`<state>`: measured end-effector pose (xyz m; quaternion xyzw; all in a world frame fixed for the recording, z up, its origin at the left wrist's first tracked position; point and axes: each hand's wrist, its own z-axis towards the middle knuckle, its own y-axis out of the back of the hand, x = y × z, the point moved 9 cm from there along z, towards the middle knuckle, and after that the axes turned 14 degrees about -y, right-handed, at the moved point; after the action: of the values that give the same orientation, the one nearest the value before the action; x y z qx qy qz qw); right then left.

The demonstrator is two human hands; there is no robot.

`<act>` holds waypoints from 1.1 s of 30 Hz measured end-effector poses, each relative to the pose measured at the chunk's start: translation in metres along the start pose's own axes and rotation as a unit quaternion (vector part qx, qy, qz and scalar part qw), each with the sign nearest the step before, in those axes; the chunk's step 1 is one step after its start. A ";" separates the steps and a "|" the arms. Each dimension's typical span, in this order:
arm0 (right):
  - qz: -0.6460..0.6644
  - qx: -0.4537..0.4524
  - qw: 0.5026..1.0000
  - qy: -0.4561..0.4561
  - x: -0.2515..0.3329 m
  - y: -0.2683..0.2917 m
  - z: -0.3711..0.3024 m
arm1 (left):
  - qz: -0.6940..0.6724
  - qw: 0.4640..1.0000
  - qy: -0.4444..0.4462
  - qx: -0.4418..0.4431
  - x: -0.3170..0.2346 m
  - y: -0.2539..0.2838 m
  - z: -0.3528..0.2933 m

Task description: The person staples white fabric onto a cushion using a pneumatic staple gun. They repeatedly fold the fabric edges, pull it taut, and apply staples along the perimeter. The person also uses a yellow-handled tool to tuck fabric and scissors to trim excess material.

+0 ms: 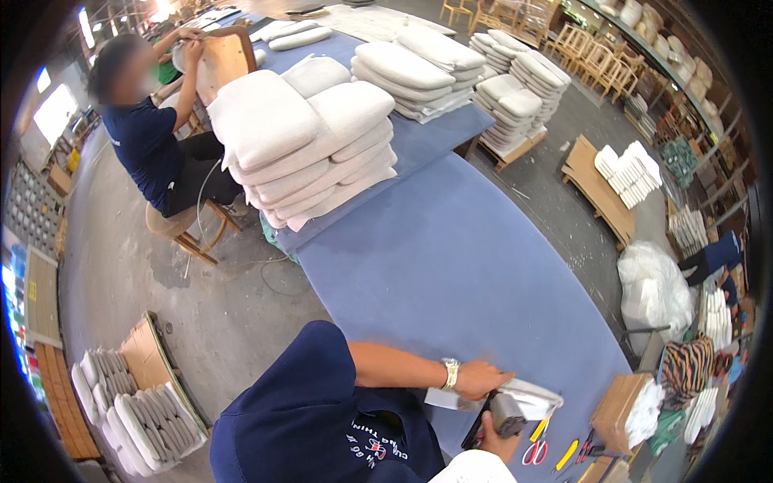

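My left hand (481, 378), with a gold-toned watch on its wrist, is closed over the edge of a white fabric-covered pad (531, 396) on the blue tabletop. Its fingertips are partly blurred. Just below, my right hand (498, 441) is wrapped round a dark, boxy tool with a grey head, which looks like a staple gun (507, 416). The tool's head is close against the pad; whether it touches cannot be made out. Beside my right hand lie red-handled scissors (535, 452) and a yellow-handled tool (540, 429).
Stacked white cushions (310, 149) stand on the far end of the blue table (435, 249). A co-worker (149, 145) sits at the left, handling a wooden panel (229, 64). A cardboard box (618, 412) with white stuffing is at right. More cushions (137, 406) lie on the lower left pallet.
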<state>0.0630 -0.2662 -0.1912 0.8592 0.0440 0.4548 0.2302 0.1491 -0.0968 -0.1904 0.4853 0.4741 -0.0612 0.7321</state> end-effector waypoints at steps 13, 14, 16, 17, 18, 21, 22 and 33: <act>0.063 0.039 0.997 -0.026 -0.005 -0.021 -0.073 | -0.023 0.999 0.022 0.009 0.003 -0.017 -0.020; 0.040 0.022 0.998 0.038 -0.001 -0.019 -0.072 | -0.048 0.997 0.043 0.037 0.003 -0.016 -0.020; 0.044 0.034 0.998 0.011 -0.003 -0.019 -0.066 | -0.082 0.992 0.079 0.053 0.007 -0.013 -0.021; 0.048 0.036 0.998 0.004 -0.003 -0.021 -0.066 | -0.096 0.993 0.021 0.058 0.003 -0.018 -0.021; 0.053 0.029 0.998 -0.001 -0.004 -0.021 -0.066 | -0.109 0.991 -0.036 0.063 0.001 -0.024 -0.020; 0.059 0.001 0.998 -0.008 -0.010 -0.020 -0.070 | -0.257 0.958 -0.043 0.123 0.023 -0.021 -0.028; 0.065 -0.001 0.998 -0.013 -0.012 -0.021 -0.071 | -0.307 0.944 0.000 0.121 0.039 -0.021 -0.032; 0.019 -0.025 0.998 0.046 0.022 -0.011 -0.102 | -0.337 0.923 0.177 0.055 0.119 -0.052 -0.072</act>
<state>-0.0049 -0.2143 -0.1301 0.8323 0.0269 0.4987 0.2405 0.1401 -0.0245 -0.3197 0.3394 0.7271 -0.2435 0.5448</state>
